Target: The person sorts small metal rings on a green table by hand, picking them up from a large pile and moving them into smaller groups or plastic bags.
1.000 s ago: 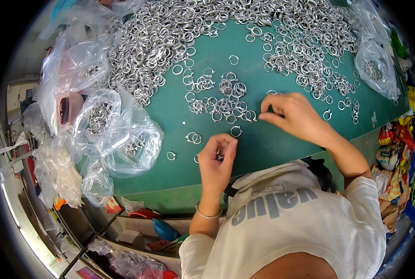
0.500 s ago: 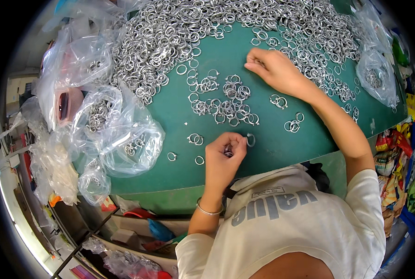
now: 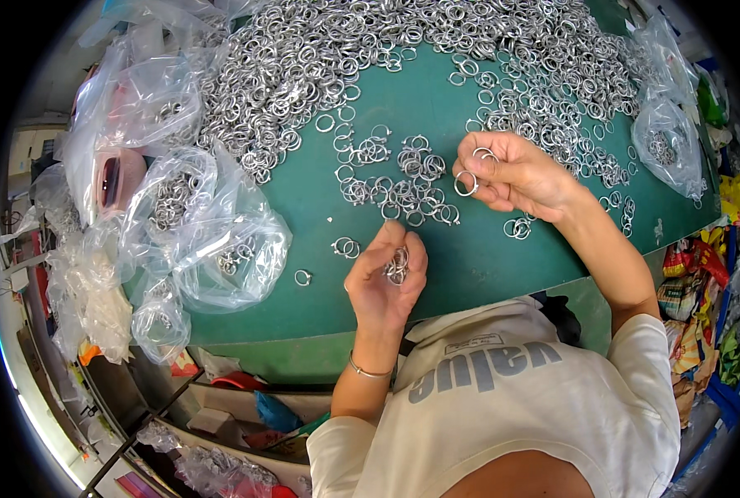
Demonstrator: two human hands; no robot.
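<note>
My left hand (image 3: 380, 278) is turned palm up near the table's front edge, its fingers curled around several silver rings (image 3: 396, 267). To the right and farther off, my right hand (image 3: 519, 176) pinches a silver ring (image 3: 466, 183) upright between thumb and fingers. A second ring (image 3: 485, 154) shows at its fingertips. Between and beyond the hands lie small clusters of rings (image 3: 415, 199) on the green table (image 3: 386, 91). Two or so rings (image 3: 346, 247) lie just left of my left hand, and a single ring (image 3: 302, 277) sits farther left.
A large heap of rings (image 3: 320, 66) spreads across the far side and down the right. Clear plastic bags (image 3: 245, 249) with rings inside crowd the left. Another ring bag (image 3: 669, 141) hangs at the right edge. Colourful packets (image 3: 702, 257) stand off the table's right.
My right hand has moved nearer and turned, now showing rings in its fingers. My left hand has opened palm upward, exposing its rings. The ring beside its fingertips is gone from there.
</note>
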